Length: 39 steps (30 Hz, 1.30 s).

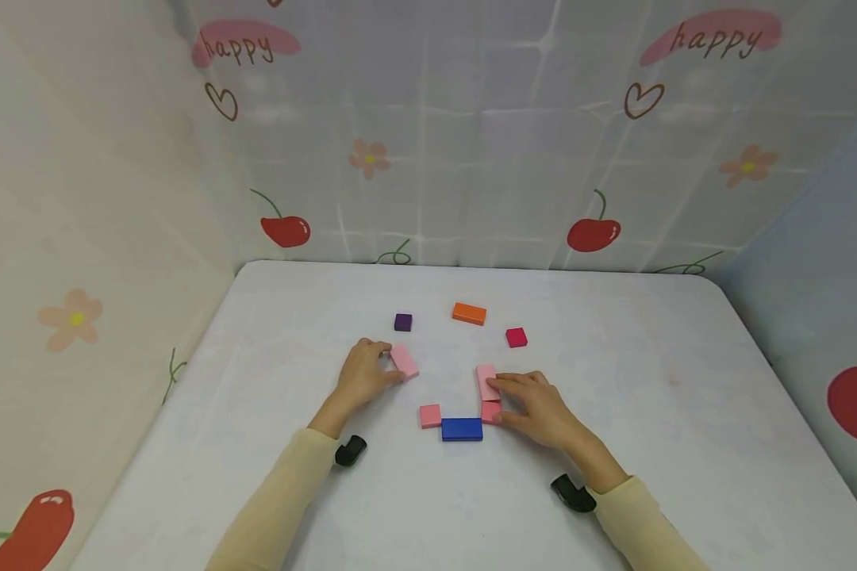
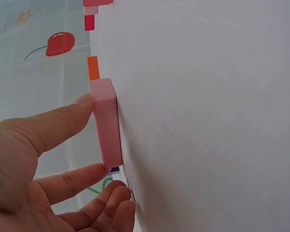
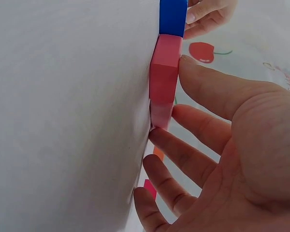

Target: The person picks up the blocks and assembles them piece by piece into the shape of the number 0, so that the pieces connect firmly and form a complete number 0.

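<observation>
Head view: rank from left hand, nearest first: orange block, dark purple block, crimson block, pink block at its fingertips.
1. Pink block: between thumb and forefinger of the left hand.
2. Dark purple block: just beyond the fingertips.
3. Orange block: farther right, toward the back.
4. Crimson block: farthest right.

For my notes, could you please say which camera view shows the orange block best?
The head view: the orange block shows whole there, uncovered. The left wrist view shows it narrowly beyond a pink block; the right wrist view, a patch between fingers.
</observation>
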### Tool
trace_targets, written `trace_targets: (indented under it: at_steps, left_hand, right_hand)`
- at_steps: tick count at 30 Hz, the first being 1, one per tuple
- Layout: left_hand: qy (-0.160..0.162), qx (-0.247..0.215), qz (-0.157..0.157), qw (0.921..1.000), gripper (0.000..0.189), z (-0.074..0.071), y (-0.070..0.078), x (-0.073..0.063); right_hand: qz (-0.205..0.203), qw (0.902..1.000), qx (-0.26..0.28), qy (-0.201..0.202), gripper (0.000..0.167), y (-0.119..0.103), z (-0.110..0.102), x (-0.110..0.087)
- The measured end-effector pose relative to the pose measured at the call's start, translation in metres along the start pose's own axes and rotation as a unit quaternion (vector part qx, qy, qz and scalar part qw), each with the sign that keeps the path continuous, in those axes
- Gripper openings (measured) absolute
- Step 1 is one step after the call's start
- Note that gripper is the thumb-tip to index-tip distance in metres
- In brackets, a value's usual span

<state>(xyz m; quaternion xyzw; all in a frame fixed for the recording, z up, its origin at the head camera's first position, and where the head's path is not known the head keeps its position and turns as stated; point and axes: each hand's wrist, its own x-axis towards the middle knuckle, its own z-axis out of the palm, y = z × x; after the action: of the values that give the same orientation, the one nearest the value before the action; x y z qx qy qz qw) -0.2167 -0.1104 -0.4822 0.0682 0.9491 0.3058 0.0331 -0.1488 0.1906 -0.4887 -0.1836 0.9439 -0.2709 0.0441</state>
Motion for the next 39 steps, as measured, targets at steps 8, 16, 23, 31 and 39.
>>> trace_targets:
  at_steps: [8,16,23,31,39]
  left_hand:
    - [-0.025,-0.001,-0.007,0.9997,0.056,0.003,0.004,0.0]
    - [-0.056,0.0,-0.003,0.9984,0.055,0.006,0.01,-0.002]
    - [-0.086,-0.009,0.027,0.9959,0.057,0.007,0.014,-0.005]
    - [-0.105,-0.006,0.043,0.9936,0.058,0.011,0.014,-0.006]
    - [-0.111,-0.01,0.053,0.9923,0.058,0.01,0.017,-0.011]
  right_hand:
    - [0.001,1.0,-0.003,0.001,0.057,0.0,0.0,0.001]
    - [0.009,1.0,-0.002,-0.002,0.057,0.001,0.001,0.001]
    - [0.01,0.9999,-0.003,-0.001,0.057,0.0,0.001,0.001]
    - [0.008,1.0,-0.001,-0.001,0.057,-0.001,0.001,0.001]
    - [0.009,1.0,0.001,-0.001,0.056,-0.001,0.0,0.0]
